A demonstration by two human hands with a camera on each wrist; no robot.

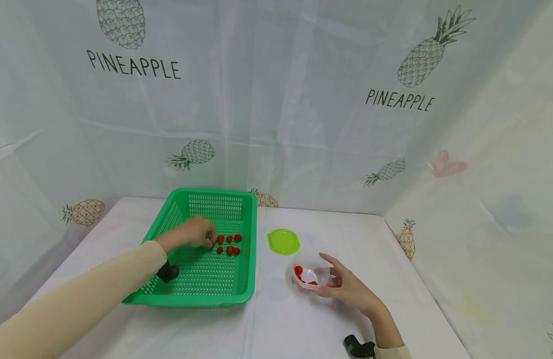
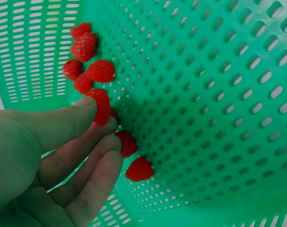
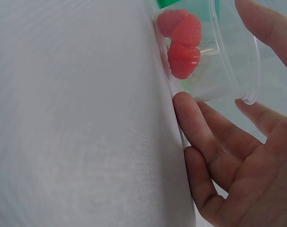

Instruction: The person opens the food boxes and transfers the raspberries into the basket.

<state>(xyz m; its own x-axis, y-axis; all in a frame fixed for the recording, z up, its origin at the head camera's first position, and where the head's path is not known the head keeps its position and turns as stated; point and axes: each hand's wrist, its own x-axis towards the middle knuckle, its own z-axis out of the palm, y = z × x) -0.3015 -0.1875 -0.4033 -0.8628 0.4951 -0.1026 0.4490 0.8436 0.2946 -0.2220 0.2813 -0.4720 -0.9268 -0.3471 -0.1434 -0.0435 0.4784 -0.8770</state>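
Observation:
A green slotted basket (image 1: 248, 234) stands on the white table. My left hand (image 1: 208, 238) reaches into it and pinches a red raspberry (image 2: 100, 105) between thumb and fingers (image 2: 104, 142). Several more raspberries (image 1: 229, 244) lie on the basket floor (image 2: 219, 94) just past the fingertips. To the right, my right hand (image 1: 329, 275) holds a small clear plastic cup (image 1: 313, 279) tipped on its side against the cloth. In the right wrist view the cup (image 3: 228, 61) has a few raspberries (image 3: 183, 40) inside it.
A round lime-green lid (image 1: 283, 242) lies flat between the basket and the cup. The table (image 1: 281, 324) wears a white cloth, and pineapple-print curtains close in the back and both sides. A dark wrist mount (image 1: 168, 272) hangs under my left forearm.

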